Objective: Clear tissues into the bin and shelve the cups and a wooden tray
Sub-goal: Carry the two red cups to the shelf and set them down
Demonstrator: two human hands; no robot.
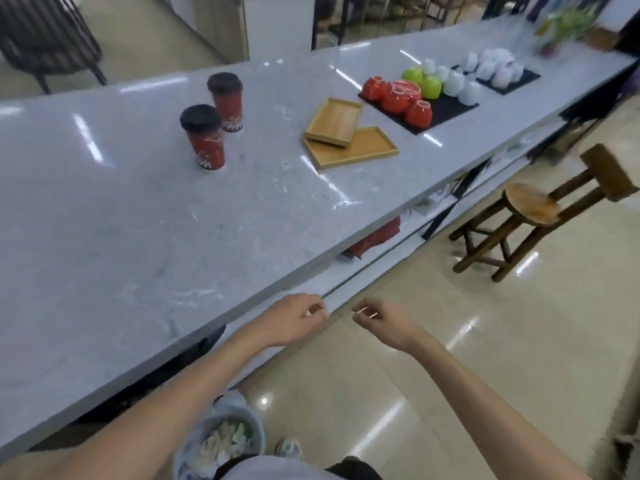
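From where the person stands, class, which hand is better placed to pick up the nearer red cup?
Probably the left hand: the nearer red cup stands on the counter up-left of it; the right hand hangs off the counter's edge.

Two cups [212,117] stand on the counter [138,237], far left. Right of them two trays [346,140] overlap. Farther right, teacups [415,91] sit on mats. The bin [221,434] stands on the floor near, tissues [225,441] in it; a stool [530,209] stands right.

Both bare forearms extended forward, left hand [294,318] and right hand [382,322] close together, fingers loosely curled
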